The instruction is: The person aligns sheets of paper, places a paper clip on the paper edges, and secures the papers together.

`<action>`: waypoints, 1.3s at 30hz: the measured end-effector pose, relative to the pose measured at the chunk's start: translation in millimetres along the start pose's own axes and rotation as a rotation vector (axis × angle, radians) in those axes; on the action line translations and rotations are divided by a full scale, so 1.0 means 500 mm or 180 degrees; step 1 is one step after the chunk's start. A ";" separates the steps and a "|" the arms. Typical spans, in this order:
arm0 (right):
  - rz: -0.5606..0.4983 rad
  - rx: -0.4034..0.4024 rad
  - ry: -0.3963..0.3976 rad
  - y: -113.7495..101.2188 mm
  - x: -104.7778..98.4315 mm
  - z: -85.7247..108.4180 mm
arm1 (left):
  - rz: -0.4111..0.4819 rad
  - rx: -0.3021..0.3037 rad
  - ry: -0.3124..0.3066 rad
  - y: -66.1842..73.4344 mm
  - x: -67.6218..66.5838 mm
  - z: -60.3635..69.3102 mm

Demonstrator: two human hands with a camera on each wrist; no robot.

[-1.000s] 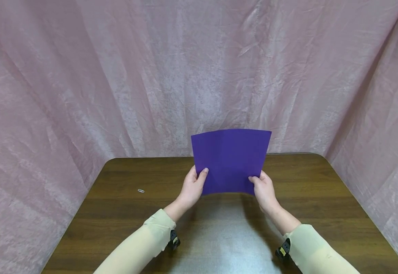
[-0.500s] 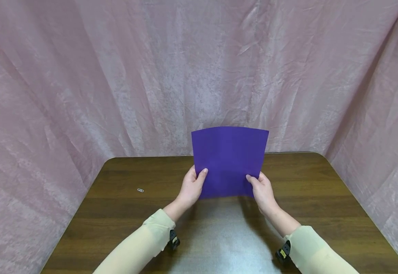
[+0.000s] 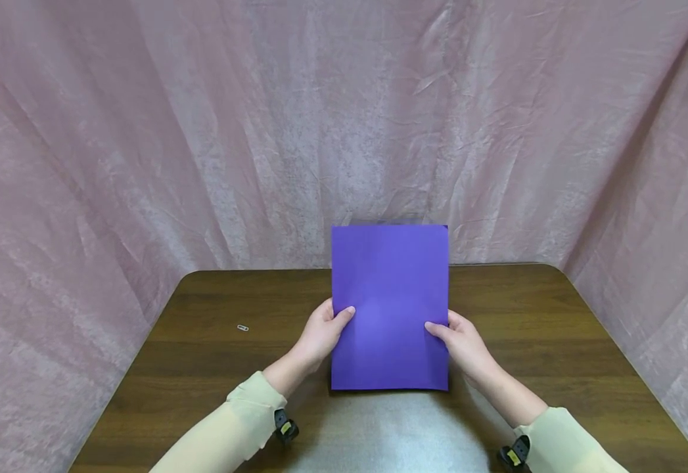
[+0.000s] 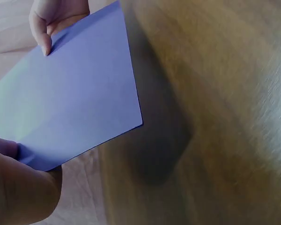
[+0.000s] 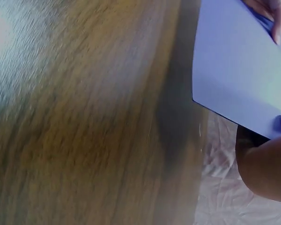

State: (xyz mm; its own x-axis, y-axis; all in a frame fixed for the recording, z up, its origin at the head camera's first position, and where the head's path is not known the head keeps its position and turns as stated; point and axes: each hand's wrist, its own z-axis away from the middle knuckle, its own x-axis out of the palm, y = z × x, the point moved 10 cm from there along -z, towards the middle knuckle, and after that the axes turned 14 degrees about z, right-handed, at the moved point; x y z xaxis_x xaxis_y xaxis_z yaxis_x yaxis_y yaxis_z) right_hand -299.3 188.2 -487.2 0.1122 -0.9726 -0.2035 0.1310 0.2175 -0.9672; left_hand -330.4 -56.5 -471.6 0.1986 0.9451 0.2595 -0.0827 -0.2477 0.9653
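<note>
A flat purple sheet of paper (image 3: 389, 282) is held up between both hands in the middle of the head view. My left hand (image 3: 322, 332) pinches its left edge, thumb on the near face and the other fingers hidden behind. On the opposite edge my right hand (image 3: 464, 341) grips it the same way, slightly lower. The left wrist view shows the sheet (image 4: 79, 89) apart from the table, casting a shadow on it. From the right wrist, the sheet's lower corner (image 5: 215, 89) also hangs above the wood.
Under the hands lies a brown wooden table (image 3: 202, 394) with rounded far corners. A small white paper clip (image 3: 243, 328) rests on its left part. Pink curtains (image 3: 320, 118) hang behind the table and along its sides.
The sheet was bowed and leaning away; now it looks flat and faces me more fully, its lower edge nearer. Both hands have come a little lower, still gripping the sides.
</note>
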 end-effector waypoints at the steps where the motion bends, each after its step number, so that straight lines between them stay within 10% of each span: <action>1: -0.0091 0.0011 -0.0034 0.001 0.001 0.000 | 0.0043 -0.0067 -0.0002 -0.006 0.000 0.004; 16: -0.0830 0.0310 -0.0496 0.035 0.031 0.002 | 0.0177 -0.0540 0.0044 -0.069 -0.008 0.043; 39: -0.0744 0.0456 -0.0556 0.077 0.055 -0.022 | 0.0319 -0.0751 0.0066 -0.126 -0.036 0.025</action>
State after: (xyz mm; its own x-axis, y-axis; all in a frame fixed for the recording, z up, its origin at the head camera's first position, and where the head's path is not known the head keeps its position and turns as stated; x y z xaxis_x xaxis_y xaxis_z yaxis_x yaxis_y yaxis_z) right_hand -302.1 168.8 -531.7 0.2285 -0.9715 0.0629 0.3090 0.0111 -0.9510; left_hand -316.5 -60.7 -536.5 0.1581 0.9231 0.3506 -0.3270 -0.2861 0.9007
